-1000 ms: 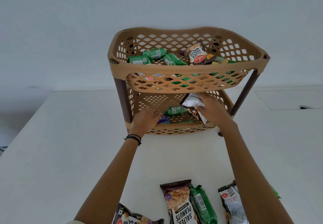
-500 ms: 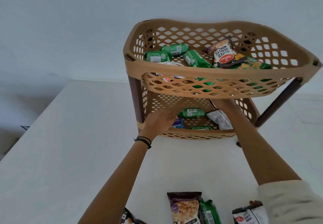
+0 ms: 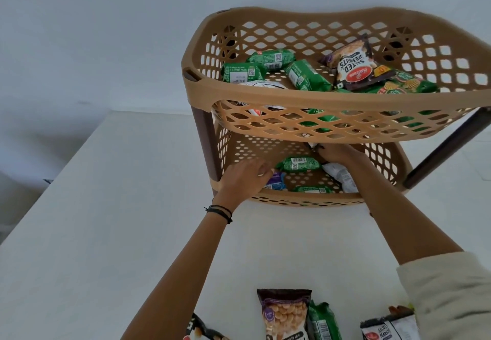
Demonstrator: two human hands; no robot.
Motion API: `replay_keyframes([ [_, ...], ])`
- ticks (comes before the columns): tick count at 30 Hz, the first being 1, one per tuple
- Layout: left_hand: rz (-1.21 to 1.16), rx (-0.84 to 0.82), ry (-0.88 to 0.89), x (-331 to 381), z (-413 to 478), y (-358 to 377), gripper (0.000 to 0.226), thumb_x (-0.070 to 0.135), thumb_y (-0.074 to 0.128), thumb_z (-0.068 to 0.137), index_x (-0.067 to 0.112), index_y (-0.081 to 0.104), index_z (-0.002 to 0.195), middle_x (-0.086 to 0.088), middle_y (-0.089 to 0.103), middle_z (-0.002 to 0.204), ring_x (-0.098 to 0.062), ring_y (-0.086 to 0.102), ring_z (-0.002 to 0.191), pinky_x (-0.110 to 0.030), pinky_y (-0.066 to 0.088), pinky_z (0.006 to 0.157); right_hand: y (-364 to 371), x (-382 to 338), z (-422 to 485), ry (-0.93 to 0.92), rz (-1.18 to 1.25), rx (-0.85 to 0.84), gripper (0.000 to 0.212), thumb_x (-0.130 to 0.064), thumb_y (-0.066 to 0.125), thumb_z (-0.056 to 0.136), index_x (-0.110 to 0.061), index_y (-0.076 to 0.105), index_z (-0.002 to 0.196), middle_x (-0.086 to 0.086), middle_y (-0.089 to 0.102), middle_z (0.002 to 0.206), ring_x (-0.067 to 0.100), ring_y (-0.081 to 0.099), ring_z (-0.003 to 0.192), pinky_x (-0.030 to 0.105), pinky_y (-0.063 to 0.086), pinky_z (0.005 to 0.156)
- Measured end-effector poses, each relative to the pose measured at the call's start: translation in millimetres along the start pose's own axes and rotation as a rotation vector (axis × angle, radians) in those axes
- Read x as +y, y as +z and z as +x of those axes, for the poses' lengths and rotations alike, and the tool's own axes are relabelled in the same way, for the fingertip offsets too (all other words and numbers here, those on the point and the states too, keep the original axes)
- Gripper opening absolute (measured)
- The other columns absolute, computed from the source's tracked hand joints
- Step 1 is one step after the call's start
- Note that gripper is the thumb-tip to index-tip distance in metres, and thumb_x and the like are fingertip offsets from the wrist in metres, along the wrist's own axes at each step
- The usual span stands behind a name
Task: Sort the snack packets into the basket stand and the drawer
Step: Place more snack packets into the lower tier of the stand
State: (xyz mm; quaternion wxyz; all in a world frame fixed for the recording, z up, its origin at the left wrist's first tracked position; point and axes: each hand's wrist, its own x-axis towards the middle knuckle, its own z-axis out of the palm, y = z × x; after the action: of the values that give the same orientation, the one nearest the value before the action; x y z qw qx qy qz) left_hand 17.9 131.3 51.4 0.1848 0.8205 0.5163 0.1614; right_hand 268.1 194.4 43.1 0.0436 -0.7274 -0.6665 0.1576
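Observation:
The tan two-tier basket stand point(image 3: 313, 98) sits on a white table. Its upper basket holds several green packets point(image 3: 305, 78) and a salted peanuts packet point(image 3: 354, 66). In the lower basket point(image 3: 305, 201) lie a green packet point(image 3: 297, 164), a blue packet point(image 3: 276, 181) and a white peanut packet point(image 3: 341, 177). My left hand point(image 3: 245, 179) rests over the lower basket's front-left rim, its fingers loosely curled beside the blue packet. My right hand point(image 3: 336, 152) reaches deep inside and pinches the white packet's dark far end. The upper basket partly hides its fingers.
Loose packets lie along the table's near edge: a brown peanuts packet point(image 3: 283, 313), a green packet point(image 3: 322, 321), a salted peanuts packet point(image 3: 388, 330) and another at the bottom point(image 3: 202, 331). Dark brown legs point(image 3: 204, 137) link the tiers. A white wall stands behind.
My right hand carried the white peanut packet into the lower basket, where it now lies flat. My left hand stayed at the rim. The view moved closer.

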Motion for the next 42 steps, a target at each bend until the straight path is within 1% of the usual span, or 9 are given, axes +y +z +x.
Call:
replay_keyframes([
  [2,-0.001,0.007,0.007,0.3,-0.6,0.2,0.033,0.037,0.045,0.095,0.017,0.059,0.118,-0.005,0.066,0.115,-0.023,0.062,0.103,-0.038,0.054,0.079,7.3,8.3,5.1,-0.053,0.008,-0.054,0.035,-0.01,0.045,0.093,0.002,0.048,0.126,0.022,0.051,0.13,0.035,0.049,0.112,0.038,0.039,0.094],
  [7,0.002,0.008,-0.002,-0.3,-0.5,0.3,0.033,0.037,0.044,0.095,0.016,0.06,0.116,-0.005,0.067,0.113,-0.022,0.063,0.101,-0.036,0.055,0.077,2.2,3.2,-5.6,-0.086,0.047,-0.126,0.033,-0.008,0.046,0.093,0.0,0.051,0.124,0.018,0.05,0.131,0.033,0.047,0.117,0.031,0.037,0.089],
  [10,0.001,-0.006,-0.01,0.0,-0.7,0.0,0.034,0.037,0.043,0.095,0.016,0.06,0.116,-0.005,0.067,0.113,-0.023,0.063,0.099,-0.036,0.054,0.077,-2.9,6.2,-14.4,-0.086,0.069,-0.088,0.036,-0.01,0.046,0.095,-0.001,0.045,0.13,0.018,0.046,0.135,0.034,0.044,0.123,0.034,0.036,0.097],
  [22,-0.007,0.005,-0.024,-0.1,-0.8,-0.2,0.034,0.039,0.043,0.094,0.017,0.063,0.111,-0.007,0.068,0.111,-0.025,0.064,0.097,-0.04,0.054,0.081,-22.6,5.4,-104.2,-0.247,0.188,0.36,0.052,-0.007,0.045,0.094,-0.008,0.028,0.143,0.015,0.031,0.149,0.032,0.031,0.137,0.042,0.031,0.108],
  [30,-0.045,0.073,-0.037,1.8,-4.2,-0.9,0.028,0.037,0.046,0.092,0.02,0.066,0.102,-0.007,0.071,0.098,-0.026,0.065,0.087,-0.042,0.055,0.077,-12.9,1.7,-182.8,-0.291,0.429,0.67,0.036,-0.004,0.045,0.092,-0.006,0.051,0.128,0.013,0.051,0.133,0.026,0.049,0.124,0.048,0.046,0.1],
  [35,-0.033,0.218,-0.042,7.7,-11.2,2.0,0.023,0.032,0.047,0.093,0.019,0.065,0.1,-0.006,0.07,0.09,-0.024,0.065,0.08,-0.036,0.056,0.069,12.7,12.3,-237.3,-0.229,0.447,0.696,0.036,-0.017,0.042,0.092,-0.006,0.053,0.125,0.011,0.057,0.122,0.023,0.06,0.101,0.029,0.054,0.083],
  [38,-0.071,0.375,-0.031,11.1,-22.2,9.7,0.023,0.027,0.047,0.094,0.017,0.067,0.1,-0.005,0.07,0.09,-0.022,0.064,0.08,-0.029,0.049,0.061,31.1,20.2,-264.9,-0.196,0.468,0.668,0.03,-0.005,0.048,0.092,-0.006,0.055,0.121,0.009,0.061,0.115,0.016,0.061,0.1,0.01,0.047,0.085],
  [40,-0.176,0.462,0.054,13.9,-34.6,14.8,0.02,0.019,0.05,0.093,0.013,0.068,0.098,-0.004,0.068,0.1,-0.02,0.062,0.091,-0.023,0.048,0.067,41.7,23.5,-281.6,-0.143,0.503,0.652,0.032,0.003,0.048,0.091,-0.009,0.057,0.119,0.009,0.063,0.113,0.001,0.06,0.099,0.006,0.045,0.085],
  [42,-0.294,0.475,0.153,15.1,-49.4,20.4,0.02,0.012,0.049,0.092,0.01,0.068,0.099,-0.004,0.065,0.11,-0.017,0.056,0.103,-0.005,0.039,0.081,52.6,22.6,-296.9,-0.097,0.544,0.633,0.03,0.0,0.047,0.092,-0.011,0.058,0.118,0.005,0.063,0.109,-0.009,0.058,0.098,0.003,0.043,0.084],
])
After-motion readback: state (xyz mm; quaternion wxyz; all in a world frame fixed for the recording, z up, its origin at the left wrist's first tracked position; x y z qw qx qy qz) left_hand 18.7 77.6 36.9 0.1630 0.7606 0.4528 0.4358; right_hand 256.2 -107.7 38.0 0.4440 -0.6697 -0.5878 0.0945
